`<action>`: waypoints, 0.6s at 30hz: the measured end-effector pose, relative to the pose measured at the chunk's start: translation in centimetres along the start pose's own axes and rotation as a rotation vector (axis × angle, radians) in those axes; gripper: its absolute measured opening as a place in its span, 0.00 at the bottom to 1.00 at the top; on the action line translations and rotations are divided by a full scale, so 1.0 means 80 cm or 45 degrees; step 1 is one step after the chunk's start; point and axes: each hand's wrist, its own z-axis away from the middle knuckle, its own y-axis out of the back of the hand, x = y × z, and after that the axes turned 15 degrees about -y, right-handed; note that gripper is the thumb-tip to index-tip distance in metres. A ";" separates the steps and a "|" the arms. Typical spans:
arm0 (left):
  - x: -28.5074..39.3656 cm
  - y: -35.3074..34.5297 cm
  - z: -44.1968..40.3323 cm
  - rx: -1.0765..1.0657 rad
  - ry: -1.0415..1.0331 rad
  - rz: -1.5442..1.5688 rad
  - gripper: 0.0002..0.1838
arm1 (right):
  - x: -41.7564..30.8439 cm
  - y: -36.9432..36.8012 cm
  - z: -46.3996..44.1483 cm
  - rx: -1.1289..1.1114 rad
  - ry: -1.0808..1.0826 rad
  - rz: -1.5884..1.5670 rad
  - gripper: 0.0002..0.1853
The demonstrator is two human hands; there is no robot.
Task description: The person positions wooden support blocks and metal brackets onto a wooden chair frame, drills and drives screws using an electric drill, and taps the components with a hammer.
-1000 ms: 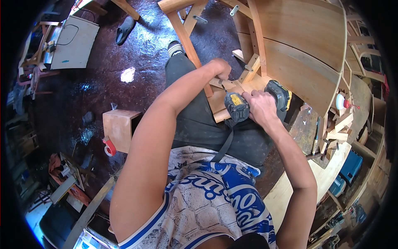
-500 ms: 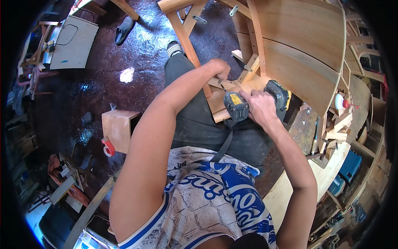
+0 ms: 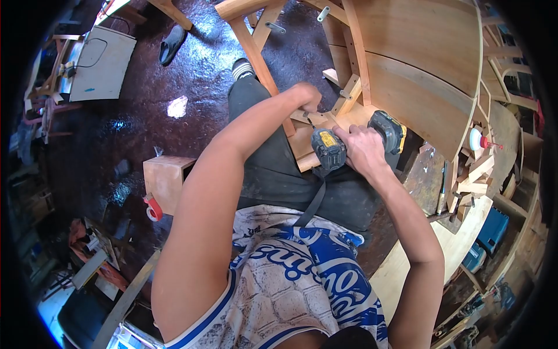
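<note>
A yellow-and-black cordless drill is in my right hand, with the fingers wrapped round its grip. Its battery end sticks out to the right, and the bit points up and left at a wooden piece of the frame. Just beyond the bit tip, my left hand is closed at that wood, its fingers curled downward; what they pinch is hidden. The wooden furniture frame, with broad plywood panels, leans over my legs. Small metal brackets are fixed to its rails.
On the right stands a bench with wood offcuts and a white-and-red bottle. Blue cases sit below it. To the left are a wooden box, a red tape roll and a slipper on the dark floor.
The view has shifted very slightly. Both hands and the drill keep nearly the same place against the wooden frame.
</note>
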 end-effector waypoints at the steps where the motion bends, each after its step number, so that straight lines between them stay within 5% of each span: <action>1: -0.002 -0.004 0.000 0.061 -0.003 -0.012 0.16 | 0.000 0.000 0.000 0.002 -0.002 -0.002 0.23; 18: -0.001 -0.005 0.007 0.077 0.043 0.071 0.17 | 0.003 -0.017 0.000 0.048 -0.007 0.020 0.15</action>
